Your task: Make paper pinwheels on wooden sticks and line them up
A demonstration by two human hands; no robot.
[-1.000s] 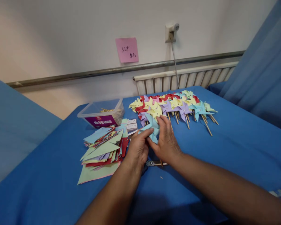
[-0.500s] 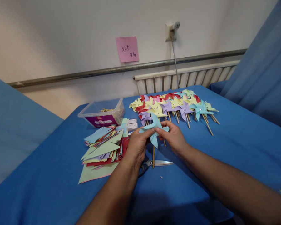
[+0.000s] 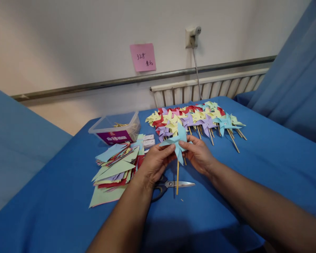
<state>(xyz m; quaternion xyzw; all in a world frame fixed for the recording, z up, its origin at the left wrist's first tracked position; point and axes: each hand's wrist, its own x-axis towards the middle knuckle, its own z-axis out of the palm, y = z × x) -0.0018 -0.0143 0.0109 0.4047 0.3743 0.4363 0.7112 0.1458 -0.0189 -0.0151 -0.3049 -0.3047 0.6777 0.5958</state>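
Left of centre, a plastic box (image 3: 113, 136) of sticks (image 3: 120, 125) sits behind stacked coloured paper (image 3: 117, 169). Mid-frame, the fingers of the left hand (image 3: 157, 160) and right hand (image 3: 200, 155) pinch a light-blue paper pinwheel (image 3: 177, 140) above scissors (image 3: 170, 184); more pinwheels (image 3: 207, 123) lie right of centre.

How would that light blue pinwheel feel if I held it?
The light blue pinwheel is probably light: it looks like folded paper on a slim stick. Its broad, thin blades could crease if squeezed. The stick looks straight, so it's likely stiffer.
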